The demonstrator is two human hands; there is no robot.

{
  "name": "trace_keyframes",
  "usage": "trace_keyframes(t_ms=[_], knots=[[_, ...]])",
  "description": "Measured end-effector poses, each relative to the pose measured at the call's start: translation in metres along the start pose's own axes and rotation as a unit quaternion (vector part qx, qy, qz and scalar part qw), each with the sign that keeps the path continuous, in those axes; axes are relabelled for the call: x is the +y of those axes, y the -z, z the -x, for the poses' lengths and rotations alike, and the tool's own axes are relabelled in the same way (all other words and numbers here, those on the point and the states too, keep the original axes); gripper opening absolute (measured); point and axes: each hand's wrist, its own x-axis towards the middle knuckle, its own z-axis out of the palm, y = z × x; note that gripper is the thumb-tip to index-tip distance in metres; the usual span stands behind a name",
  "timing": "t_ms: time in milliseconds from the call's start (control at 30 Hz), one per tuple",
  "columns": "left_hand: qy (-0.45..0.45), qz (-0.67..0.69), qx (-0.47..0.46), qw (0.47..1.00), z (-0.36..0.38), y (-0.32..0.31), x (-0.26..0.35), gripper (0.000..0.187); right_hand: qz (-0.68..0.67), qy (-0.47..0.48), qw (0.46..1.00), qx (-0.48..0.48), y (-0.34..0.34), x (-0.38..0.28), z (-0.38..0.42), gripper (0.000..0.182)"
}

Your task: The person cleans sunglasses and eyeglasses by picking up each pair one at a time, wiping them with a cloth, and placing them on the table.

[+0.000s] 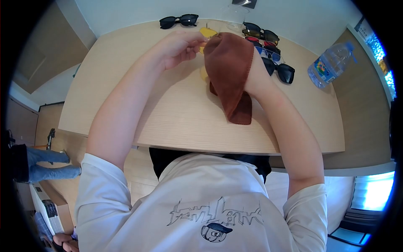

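Observation:
My left hand [180, 48] is closed, its thumb and fingers pinching the edge of a pair of yellow-lensed glasses [208, 32] above the table. A brown cleaning cloth [230, 63] drapes over my right hand [255, 77], hiding its fingers. Through the cloth, that hand grips the right side of the same glasses, most of which the cloth covers. One loose corner of the cloth hangs down toward the tabletop.
Black sunglasses [179, 21] lie at the table's back edge. Several more pairs, including dark sunglasses [279, 70], are lined up beyond my right hand. A plastic water bottle [329, 67] stands right on the wooden table [176, 122]. Another person's jeans [50, 164] show at left.

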Motion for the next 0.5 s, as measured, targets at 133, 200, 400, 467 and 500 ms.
trace_keyframes(t_ms=[133,200,400,467,500], knots=[[-0.008,0.014,-0.011,1.0,0.0,0.001,0.0,0.011,0.146,0.066,0.987,0.032,0.005,-0.005,0.004,0.041],[-0.007,0.017,-0.016,1.0,-0.004,0.006,-0.003,0.011,0.188,0.083,0.977,0.052,0.004,-0.006,0.003,0.039],[-0.038,-0.077,-0.027,0.996,0.005,0.003,0.003,0.009,0.237,0.015,0.971,0.042,0.027,-0.022,-0.002,0.035],[-0.042,-0.08,0.008,0.996,0.007,0.001,0.004,0.009,0.287,0.011,0.956,0.063,0.031,-0.018,-0.004,0.035],[-0.042,-0.079,0.009,0.996,0.006,0.002,0.004,0.009,0.287,0.011,0.956,0.063,0.029,-0.014,-0.005,0.035]])
